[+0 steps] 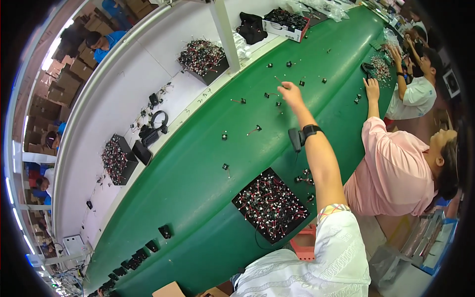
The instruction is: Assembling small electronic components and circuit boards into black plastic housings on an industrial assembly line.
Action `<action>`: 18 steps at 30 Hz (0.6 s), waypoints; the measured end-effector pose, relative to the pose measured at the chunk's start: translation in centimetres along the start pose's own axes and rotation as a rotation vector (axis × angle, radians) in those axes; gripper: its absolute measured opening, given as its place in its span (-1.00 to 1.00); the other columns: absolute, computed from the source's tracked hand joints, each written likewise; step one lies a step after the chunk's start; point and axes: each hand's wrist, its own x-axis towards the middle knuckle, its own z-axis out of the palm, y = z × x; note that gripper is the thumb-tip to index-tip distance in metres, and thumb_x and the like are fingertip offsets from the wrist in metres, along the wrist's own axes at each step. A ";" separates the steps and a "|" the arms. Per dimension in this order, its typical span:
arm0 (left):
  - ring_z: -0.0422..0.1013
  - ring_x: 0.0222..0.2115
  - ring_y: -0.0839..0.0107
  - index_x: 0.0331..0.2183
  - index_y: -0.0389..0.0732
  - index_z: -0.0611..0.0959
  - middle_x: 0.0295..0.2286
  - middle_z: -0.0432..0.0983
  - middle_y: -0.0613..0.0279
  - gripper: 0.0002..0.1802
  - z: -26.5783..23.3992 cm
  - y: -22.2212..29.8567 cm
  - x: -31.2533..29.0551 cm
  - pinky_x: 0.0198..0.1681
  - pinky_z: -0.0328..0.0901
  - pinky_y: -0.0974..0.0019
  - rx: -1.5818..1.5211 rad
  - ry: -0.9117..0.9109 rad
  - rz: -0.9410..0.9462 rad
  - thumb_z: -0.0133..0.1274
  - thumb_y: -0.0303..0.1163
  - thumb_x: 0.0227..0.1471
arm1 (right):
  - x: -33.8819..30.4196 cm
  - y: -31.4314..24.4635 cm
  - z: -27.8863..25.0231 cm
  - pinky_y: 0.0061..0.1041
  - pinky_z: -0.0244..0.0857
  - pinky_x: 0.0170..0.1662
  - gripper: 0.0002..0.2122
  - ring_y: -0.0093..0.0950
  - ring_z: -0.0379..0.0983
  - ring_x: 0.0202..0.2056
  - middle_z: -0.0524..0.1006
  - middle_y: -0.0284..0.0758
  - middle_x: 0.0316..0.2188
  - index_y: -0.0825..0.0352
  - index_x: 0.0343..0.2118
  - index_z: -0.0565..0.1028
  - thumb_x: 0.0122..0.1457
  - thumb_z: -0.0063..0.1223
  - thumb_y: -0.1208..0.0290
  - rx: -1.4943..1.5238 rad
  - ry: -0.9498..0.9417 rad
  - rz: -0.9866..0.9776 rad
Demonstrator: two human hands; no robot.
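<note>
My right arm, in a white sleeve, reaches out over the green table [198, 158]. My right hand [291, 94] is closed in a pinch, with a thin lead of a small wired part [277, 78] sticking out past the fingertips. The rest of that part is hidden by the fingers. Beneath and beside the hand lie small black parts with thin wires, among them one part [278, 104] and another [267, 95]. Closer to my body is a black tray [238, 199] heaped with such parts. My left hand is out of the picture.
Black blocks [152, 246] line the near left edge. Two boxes of wired parts, one farther [217, 74] and one nearer [129, 157], stand on the white ledge beyond the table. A co-worker in pink [391, 168] sits at my right, one hand on the table. A red plastic stand [303, 243] is beside the tray.
</note>
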 end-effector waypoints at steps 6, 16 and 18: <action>0.49 -0.29 0.00 -0.26 -0.30 0.69 -0.28 0.59 -0.11 -0.71 -1.9 5.5 -1.5 -0.18 0.39 0.12 -0.305 0.083 -0.070 0.10 -0.30 0.03 | 0.6 5.6 1.1 -0.24 0.34 0.05 -0.57 -0.18 0.47 -0.05 0.53 -0.13 -0.08 0.28 -0.03 0.50 0.01 0.25 0.29 -0.376 0.250 -0.072; 0.47 -0.45 0.29 -0.12 -0.29 0.60 -0.35 0.56 0.10 -0.75 7.9 -11.0 -5.9 -0.42 0.39 0.25 -0.619 -0.079 -0.630 0.00 -0.49 0.15 | 4.5 6.6 1.2 -0.18 0.39 -0.04 -0.67 -0.13 0.49 -0.13 0.49 -0.16 -0.13 0.19 -0.11 0.52 0.02 0.25 0.34 -0.594 0.309 -0.203; 0.44 -0.46 0.37 -0.14 -0.32 0.59 -0.39 0.50 0.14 -0.75 5.4 -10.3 -5.4 -0.44 0.37 0.34 -0.776 -0.019 -0.617 -0.04 -0.57 0.11 | 3.2 5.3 3.1 -0.15 0.41 -0.11 -0.84 -0.09 0.48 -0.21 0.46 -0.15 -0.25 0.16 -0.28 0.54 0.04 0.18 0.38 -0.585 0.239 -0.252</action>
